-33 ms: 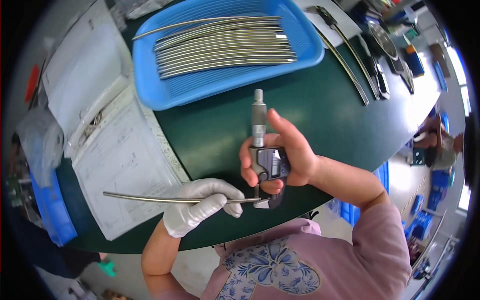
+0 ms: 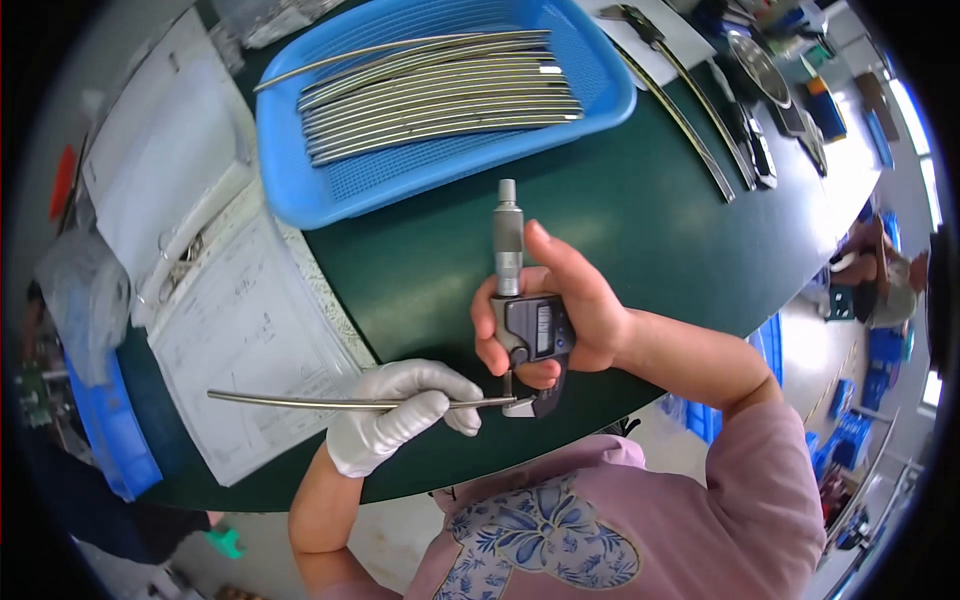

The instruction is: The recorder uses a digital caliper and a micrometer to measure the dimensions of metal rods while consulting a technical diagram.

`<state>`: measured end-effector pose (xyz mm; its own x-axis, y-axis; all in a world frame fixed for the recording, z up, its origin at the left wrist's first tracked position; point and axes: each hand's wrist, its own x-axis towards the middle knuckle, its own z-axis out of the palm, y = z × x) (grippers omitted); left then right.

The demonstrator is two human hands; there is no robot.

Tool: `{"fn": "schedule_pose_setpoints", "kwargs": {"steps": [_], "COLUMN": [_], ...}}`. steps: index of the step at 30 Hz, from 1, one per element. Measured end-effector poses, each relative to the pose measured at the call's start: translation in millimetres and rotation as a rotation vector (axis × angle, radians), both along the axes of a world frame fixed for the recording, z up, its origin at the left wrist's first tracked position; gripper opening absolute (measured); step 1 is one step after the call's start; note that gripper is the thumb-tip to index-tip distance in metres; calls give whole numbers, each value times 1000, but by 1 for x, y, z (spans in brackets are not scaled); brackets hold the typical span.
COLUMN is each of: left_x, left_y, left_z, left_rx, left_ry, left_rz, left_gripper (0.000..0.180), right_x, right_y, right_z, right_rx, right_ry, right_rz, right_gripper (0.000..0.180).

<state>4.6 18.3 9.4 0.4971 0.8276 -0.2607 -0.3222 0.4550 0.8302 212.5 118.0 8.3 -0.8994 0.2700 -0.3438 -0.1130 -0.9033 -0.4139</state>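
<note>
My left hand [image 2: 395, 420], in a white glove, pinches a thin, slightly curved metal rod [image 2: 290, 402] between thumb and fingers. The rod points left over printed sheets, and its right end reaches the measuring gap of a digital micrometer [image 2: 540, 330]. Whether the micrometer's faces press on the rod is too small to tell. My bare right hand [image 2: 585, 310] is wrapped round the micrometer's frame, thumb raised beside the upright silver barrel. Beyond both hands, a blue plastic basket [image 2: 440, 185] holds a row of similar metal rods [image 2: 440, 95].
Paper sheets [image 2: 255, 345] in a clear sleeve lie at left, beside a white binder [image 2: 165, 130]. At the far right of the green table [image 2: 420, 270] are long metal strips [image 2: 690, 140], a caliper [image 2: 755, 150] and a round metal dish [image 2: 757, 72]. Another person [image 2: 885, 270] is farther right.
The basket and table sit slightly farther left in the picture, as the view has shifted a little. Both hands keep the same hold, with the rod's end still at the micrometer.
</note>
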Motion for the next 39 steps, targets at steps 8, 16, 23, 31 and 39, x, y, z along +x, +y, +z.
{"fn": "schedule_pose_setpoints", "kwargs": {"steps": [8,16,23,31,39], "left_x": [7,5,5,7,7], "left_y": [0,0,0,2,2], "left_z": [-3,6,8,9,8], "left_rx": [47,-15,-103,-80,-45], "left_ry": [36,37,13,34,25], "left_rz": [0,35,40,17,1], "left_gripper": [23,22,22,22,19], "right_x": [7,6,7,7,8], "right_y": [-7,-5,-5,-6,-7], "right_z": [-1,3,2,4,5], "right_rx": [153,23,-16,62,175], "right_ry": [-19,-18,24,8,-11], "right_rz": [-18,-31,-47,-70,-72], "right_gripper": [75,72,72,78,76]}}
